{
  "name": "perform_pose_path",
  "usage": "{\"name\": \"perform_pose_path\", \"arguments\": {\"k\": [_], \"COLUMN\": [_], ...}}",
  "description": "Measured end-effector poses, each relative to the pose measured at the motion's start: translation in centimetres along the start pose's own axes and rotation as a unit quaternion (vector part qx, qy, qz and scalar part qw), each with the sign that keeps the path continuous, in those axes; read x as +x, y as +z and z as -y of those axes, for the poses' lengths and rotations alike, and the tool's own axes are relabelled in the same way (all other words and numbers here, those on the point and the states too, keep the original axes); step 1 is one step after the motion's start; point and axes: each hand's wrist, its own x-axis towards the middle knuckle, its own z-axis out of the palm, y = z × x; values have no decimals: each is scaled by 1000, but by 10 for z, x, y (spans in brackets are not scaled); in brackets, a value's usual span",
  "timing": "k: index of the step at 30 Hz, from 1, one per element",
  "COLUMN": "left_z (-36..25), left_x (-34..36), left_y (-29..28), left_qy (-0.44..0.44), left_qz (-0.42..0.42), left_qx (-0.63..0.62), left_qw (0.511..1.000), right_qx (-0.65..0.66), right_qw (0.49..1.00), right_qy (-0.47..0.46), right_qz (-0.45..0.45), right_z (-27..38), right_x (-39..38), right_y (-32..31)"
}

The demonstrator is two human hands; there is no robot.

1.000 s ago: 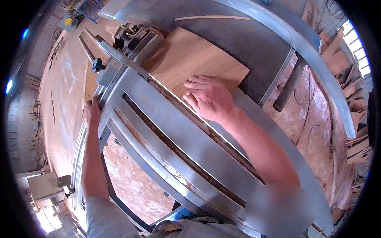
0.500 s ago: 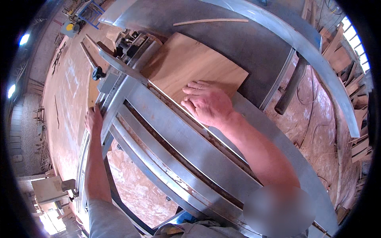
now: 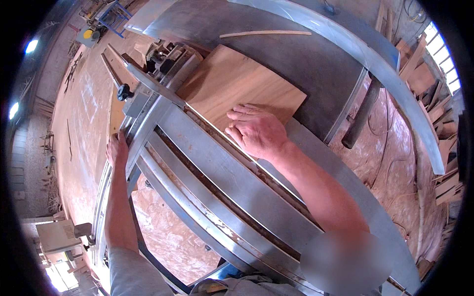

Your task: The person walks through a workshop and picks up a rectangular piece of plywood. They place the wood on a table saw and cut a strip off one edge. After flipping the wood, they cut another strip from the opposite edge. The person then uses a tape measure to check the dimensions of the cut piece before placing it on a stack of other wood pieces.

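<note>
A flat, light brown wooden board [image 3: 242, 79] lies on the metal table of a sliding table saw, its near edge along the slot. My right hand [image 3: 257, 130] rests palm down on the board's near right part, fingers stretched out and pointing left, a little bent. At the left, my left hand [image 3: 117, 149] has its fingers wrapped round the metal fence rail [image 3: 141, 127] of the sliding carriage [image 3: 202, 148]. The underside of that grip is hidden. Just beyond this hand, a black clamp knob [image 3: 124, 92] sits on the fence.
A thin wood strip [image 3: 265, 34] lies on the dark saw table [image 3: 321, 61] past the board. A curved-looking metal rail [image 3: 385, 66] borders the far right. Below it is a dark round bar [image 3: 363, 116]. Wood offcuts [image 3: 447, 143] are piled by the right wall.
The view has shifted slightly, so the board and far table sit a little lower in the picture. Both hands keep their places on the fence rail and the board.
</note>
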Motion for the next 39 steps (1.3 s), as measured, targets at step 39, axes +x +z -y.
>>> {"name": "perform_pose_path", "arguments": {"k": [39], "left_z": [0], "left_x": [-11], "left_y": [-5], "left_qy": [8], "left_qz": [-39], "left_qx": [0], "left_qw": [999], "right_qx": [-4], "right_qw": [1000], "right_qy": [-31], "right_qz": [4], "right_z": [9], "right_x": [4], "right_y": [-10]}}
